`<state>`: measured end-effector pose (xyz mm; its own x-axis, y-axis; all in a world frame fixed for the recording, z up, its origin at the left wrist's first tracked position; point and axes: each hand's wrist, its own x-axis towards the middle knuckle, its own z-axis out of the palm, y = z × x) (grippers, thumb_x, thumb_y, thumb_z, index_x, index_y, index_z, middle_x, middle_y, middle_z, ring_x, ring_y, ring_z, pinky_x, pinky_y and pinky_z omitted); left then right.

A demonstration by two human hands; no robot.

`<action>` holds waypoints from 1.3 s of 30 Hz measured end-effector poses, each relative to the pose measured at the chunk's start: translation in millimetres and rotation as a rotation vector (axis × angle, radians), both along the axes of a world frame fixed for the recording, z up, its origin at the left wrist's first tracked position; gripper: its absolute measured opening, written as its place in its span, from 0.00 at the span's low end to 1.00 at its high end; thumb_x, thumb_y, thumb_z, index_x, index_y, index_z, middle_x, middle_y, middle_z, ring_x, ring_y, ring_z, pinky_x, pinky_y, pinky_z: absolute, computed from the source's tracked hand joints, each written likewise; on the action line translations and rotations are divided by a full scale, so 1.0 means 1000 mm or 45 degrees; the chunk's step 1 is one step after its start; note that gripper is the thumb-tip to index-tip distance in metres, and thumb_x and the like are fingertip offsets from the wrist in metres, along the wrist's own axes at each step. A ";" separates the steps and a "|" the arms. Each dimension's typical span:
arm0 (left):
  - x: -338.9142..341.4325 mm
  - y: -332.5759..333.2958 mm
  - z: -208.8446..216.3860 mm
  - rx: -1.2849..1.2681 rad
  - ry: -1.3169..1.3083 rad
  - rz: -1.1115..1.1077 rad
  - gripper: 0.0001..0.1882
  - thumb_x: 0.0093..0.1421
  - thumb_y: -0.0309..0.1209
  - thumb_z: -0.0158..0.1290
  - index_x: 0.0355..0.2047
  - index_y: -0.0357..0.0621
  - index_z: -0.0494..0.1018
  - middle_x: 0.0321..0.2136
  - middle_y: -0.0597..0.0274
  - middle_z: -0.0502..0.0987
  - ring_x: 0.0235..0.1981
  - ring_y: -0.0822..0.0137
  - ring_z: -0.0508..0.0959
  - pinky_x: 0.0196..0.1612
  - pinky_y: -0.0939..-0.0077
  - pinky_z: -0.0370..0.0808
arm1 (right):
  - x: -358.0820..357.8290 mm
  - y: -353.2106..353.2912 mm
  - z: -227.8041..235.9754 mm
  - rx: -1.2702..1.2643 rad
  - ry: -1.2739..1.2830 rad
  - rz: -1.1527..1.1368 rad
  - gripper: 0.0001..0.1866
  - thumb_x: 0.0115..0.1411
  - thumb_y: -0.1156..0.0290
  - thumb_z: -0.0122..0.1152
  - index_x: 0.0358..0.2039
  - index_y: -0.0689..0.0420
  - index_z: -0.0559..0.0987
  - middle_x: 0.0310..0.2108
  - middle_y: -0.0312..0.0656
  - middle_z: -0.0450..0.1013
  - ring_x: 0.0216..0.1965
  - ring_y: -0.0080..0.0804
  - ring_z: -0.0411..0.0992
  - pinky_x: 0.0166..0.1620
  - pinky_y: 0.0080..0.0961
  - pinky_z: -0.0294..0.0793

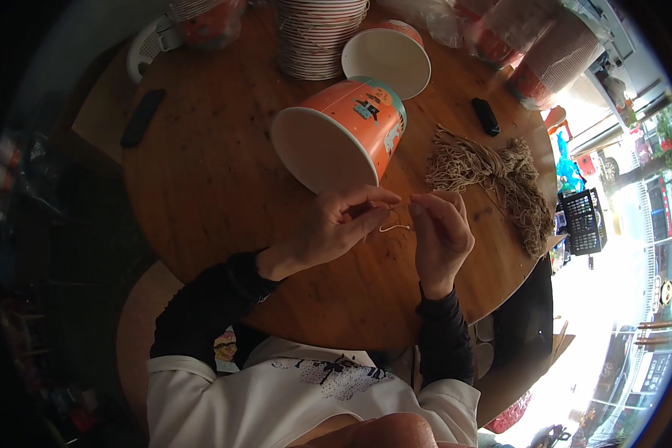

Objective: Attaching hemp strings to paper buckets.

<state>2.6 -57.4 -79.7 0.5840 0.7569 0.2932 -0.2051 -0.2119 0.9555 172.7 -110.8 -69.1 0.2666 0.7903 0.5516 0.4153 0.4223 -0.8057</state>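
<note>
Two hands meet over the round wooden worktop point(224, 187): the left hand point(328, 228) pinches one end of a short beige cord point(393, 226), fingers narrow and closed on it, while the right hand point(440, 231) grips the other end likewise. Keeping the cord taut between both pinches (slack would blur the work) looks wise. Behind lies a tipped orange paper bucket point(343, 131), and farther right a bundle of cords point(500, 179).

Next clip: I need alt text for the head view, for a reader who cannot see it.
Over a round wooden table, the left hand and right hand pinch a short piece of beige string between their fingertips. An orange paper bucket lies on its side just beyond them, with a bundle of beige strings to its right and a stack of paper lids behind.
</note>
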 end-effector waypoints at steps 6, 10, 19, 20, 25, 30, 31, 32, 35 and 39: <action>-0.003 -0.001 0.001 0.069 0.095 0.028 0.15 0.65 0.24 0.51 0.52 0.40 0.70 0.21 0.74 0.67 0.23 0.84 0.68 0.26 0.88 0.64 | -0.002 0.001 -0.001 -0.035 0.031 -0.024 0.05 0.55 0.83 0.64 0.33 0.63 0.79 0.33 0.36 0.72 0.30 0.20 0.70 0.32 0.16 0.71; 0.002 0.000 0.005 0.167 0.015 0.047 0.16 0.65 0.23 0.49 0.53 0.41 0.67 0.18 0.76 0.61 0.20 0.85 0.59 0.25 0.88 0.56 | 0.003 0.001 -0.002 -0.075 0.189 -0.007 0.03 0.57 0.82 0.62 0.32 0.63 0.78 0.33 0.36 0.72 0.29 0.18 0.70 0.31 0.16 0.71; 0.004 -0.002 0.003 0.349 0.139 0.216 0.11 0.62 0.22 0.53 0.46 0.39 0.73 0.23 0.66 0.77 0.25 0.80 0.74 0.31 0.83 0.71 | 0.000 0.005 0.010 -0.516 0.525 0.266 0.04 0.66 0.74 0.52 0.37 0.61 0.73 0.25 0.36 0.74 0.17 0.16 0.67 0.19 0.13 0.65; 0.005 -0.003 0.005 0.413 0.157 0.282 0.10 0.60 0.22 0.55 0.43 0.39 0.75 0.25 0.63 0.80 0.27 0.77 0.79 0.32 0.81 0.75 | -0.002 0.002 0.015 -0.592 0.501 0.272 0.04 0.67 0.73 0.51 0.38 0.60 0.71 0.26 0.38 0.74 0.17 0.17 0.69 0.19 0.13 0.65; 0.004 0.003 -0.004 0.778 0.194 0.395 0.10 0.58 0.20 0.57 0.40 0.40 0.77 0.26 0.60 0.80 0.27 0.71 0.81 0.31 0.78 0.76 | -0.005 -0.002 0.013 -0.657 0.494 0.343 0.04 0.69 0.71 0.47 0.41 0.57 0.67 0.25 0.40 0.74 0.18 0.20 0.72 0.19 0.15 0.67; -0.002 0.004 0.001 0.688 0.165 0.407 0.09 0.57 0.18 0.56 0.38 0.40 0.77 0.27 0.59 0.80 0.27 0.68 0.81 0.30 0.77 0.76 | -0.003 -0.008 0.025 -0.778 0.547 0.607 0.12 0.65 0.74 0.53 0.48 0.61 0.68 0.26 0.39 0.75 0.18 0.23 0.72 0.21 0.17 0.69; -0.002 0.005 -0.001 0.739 0.147 0.446 0.09 0.56 0.19 0.57 0.37 0.41 0.77 0.26 0.60 0.78 0.26 0.67 0.79 0.29 0.75 0.75 | -0.002 -0.008 0.025 -0.776 0.546 0.613 0.12 0.65 0.74 0.53 0.48 0.61 0.68 0.26 0.39 0.75 0.18 0.23 0.72 0.21 0.17 0.69; -0.001 0.007 -0.002 0.789 0.123 0.479 0.09 0.54 0.20 0.58 0.36 0.42 0.77 0.25 0.61 0.77 0.24 0.66 0.78 0.27 0.73 0.74 | 0.000 -0.008 0.026 -0.809 0.513 0.557 0.11 0.63 0.73 0.57 0.45 0.61 0.71 0.24 0.37 0.75 0.19 0.19 0.72 0.22 0.15 0.68; -0.007 0.012 0.005 1.172 0.258 0.556 0.12 0.49 0.18 0.59 0.35 0.45 0.78 0.29 0.65 0.73 0.27 0.69 0.75 0.28 0.77 0.73 | 0.004 -0.009 0.029 -0.917 0.411 0.477 0.09 0.61 0.71 0.62 0.38 0.62 0.75 0.23 0.35 0.75 0.20 0.15 0.71 0.23 0.13 0.67; -0.007 0.015 0.003 1.156 0.233 0.590 0.14 0.44 0.20 0.61 0.33 0.49 0.79 0.30 0.68 0.69 0.26 0.70 0.71 0.28 0.77 0.69 | -0.001 -0.011 0.028 -0.858 0.447 0.492 0.05 0.61 0.74 0.61 0.31 0.62 0.77 0.22 0.33 0.75 0.20 0.14 0.70 0.23 0.13 0.67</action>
<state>-4.7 -42.2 -76.4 0.3849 0.4566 0.8021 0.2121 -0.8896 0.4046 171.6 -122.0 -41.0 -0.0216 0.9908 -0.1334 0.0201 -0.1330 -0.9909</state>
